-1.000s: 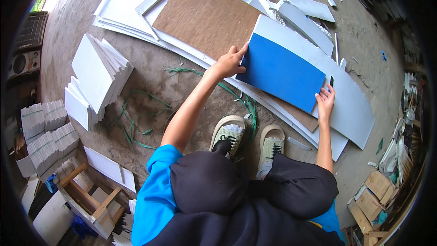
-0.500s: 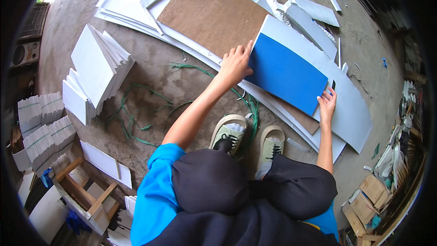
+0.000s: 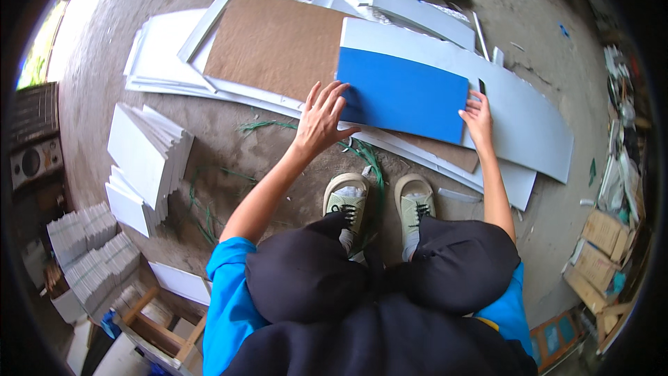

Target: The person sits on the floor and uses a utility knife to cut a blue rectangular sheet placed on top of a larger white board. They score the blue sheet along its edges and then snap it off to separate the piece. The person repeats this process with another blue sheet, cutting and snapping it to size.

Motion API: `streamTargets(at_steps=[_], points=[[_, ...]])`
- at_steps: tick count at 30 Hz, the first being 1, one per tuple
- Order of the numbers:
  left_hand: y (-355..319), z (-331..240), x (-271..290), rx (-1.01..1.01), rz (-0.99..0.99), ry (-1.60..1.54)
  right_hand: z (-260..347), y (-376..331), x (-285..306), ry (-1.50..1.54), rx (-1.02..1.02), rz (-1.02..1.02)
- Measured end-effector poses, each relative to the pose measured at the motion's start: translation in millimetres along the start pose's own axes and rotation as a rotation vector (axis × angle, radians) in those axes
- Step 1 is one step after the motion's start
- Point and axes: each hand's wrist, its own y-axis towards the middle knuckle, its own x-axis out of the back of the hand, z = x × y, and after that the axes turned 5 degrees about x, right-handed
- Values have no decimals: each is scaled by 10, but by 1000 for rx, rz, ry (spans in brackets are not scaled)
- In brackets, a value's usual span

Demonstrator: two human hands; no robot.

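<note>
A blue rectangular board [image 3: 407, 94] lies on a larger white sheet [image 3: 518, 115] in front of my feet. My left hand [image 3: 320, 120] is open at the board's left edge, fingers spread and fingertips near its lower left corner. At the right edge, my right hand [image 3: 479, 120] has its fingers curled, with the thumb by the board. A slim black-ended tool [image 3: 481, 86] sticks up from those fingers; the rest of it is hidden. Left of the blue board, a brown board [image 3: 278, 42] rests on the stacked white sheets [image 3: 163, 52].
White offcuts [image 3: 424, 17] lie behind the sheets. Folded white panels [image 3: 142, 157] stand at the left, near bundled white strips [image 3: 94, 251] and a wooden frame [image 3: 156, 331]. Green twine [image 3: 369, 160] trails across the floor by my shoes [image 3: 346, 198]. Cardboard pieces [image 3: 602, 244] sit at the right.
The view has turned, so the boards appear more level and farther left. My left hand's fingers have spread more and sit lower along the blue board's edge. My right hand stays at its right edge.
</note>
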Motion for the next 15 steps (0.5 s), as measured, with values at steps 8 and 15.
streamTargets(at_steps=[8,15], points=[[236,-95,-116,-243,153,265,-59,-8,47,35,41,-9],[417,-345,-24,-154,442,473,47,-84,-33,58,98,-70]])
